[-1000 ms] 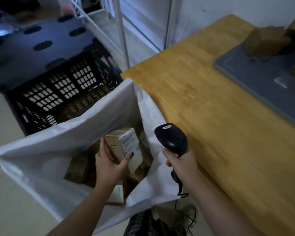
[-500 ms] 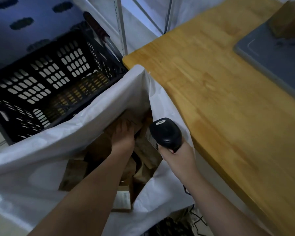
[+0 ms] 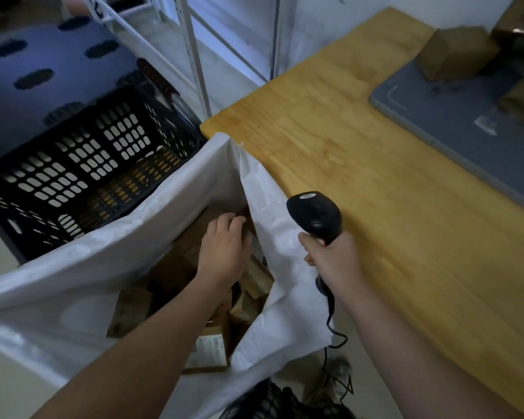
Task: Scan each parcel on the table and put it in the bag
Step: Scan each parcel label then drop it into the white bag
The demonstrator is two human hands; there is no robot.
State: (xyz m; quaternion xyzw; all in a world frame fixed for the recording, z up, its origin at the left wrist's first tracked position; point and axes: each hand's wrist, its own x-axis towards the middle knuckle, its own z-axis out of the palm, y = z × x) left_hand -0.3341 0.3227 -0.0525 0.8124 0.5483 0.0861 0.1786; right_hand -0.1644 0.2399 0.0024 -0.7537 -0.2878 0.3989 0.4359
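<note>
A white bag (image 3: 152, 219) stands open beside the table, with several brown cardboard parcels (image 3: 254, 279) piled inside. My left hand (image 3: 224, 249) reaches into the bag's mouth, its fingers loosely curved over the top parcels and holding nothing. To the right, by the table's edge, my right hand (image 3: 335, 260) grips a black barcode scanner (image 3: 313, 214), whose cable (image 3: 330, 316) hangs down. More brown parcels (image 3: 457, 52) sit on a grey mat (image 3: 445, 125) at the far right of the table.
The wooden table (image 3: 360, 182) fills the right side. A black perforated plastic crate (image 3: 73, 164) stands left of the bag, below a dark blue panel (image 3: 43, 71). White metal shelf posts (image 3: 194, 55) rise behind.
My left hand carried a labelled parcel down into the bag, let it go among the others, and has risen slightly without it. The scanner hand stayed by the bag's right edge.
</note>
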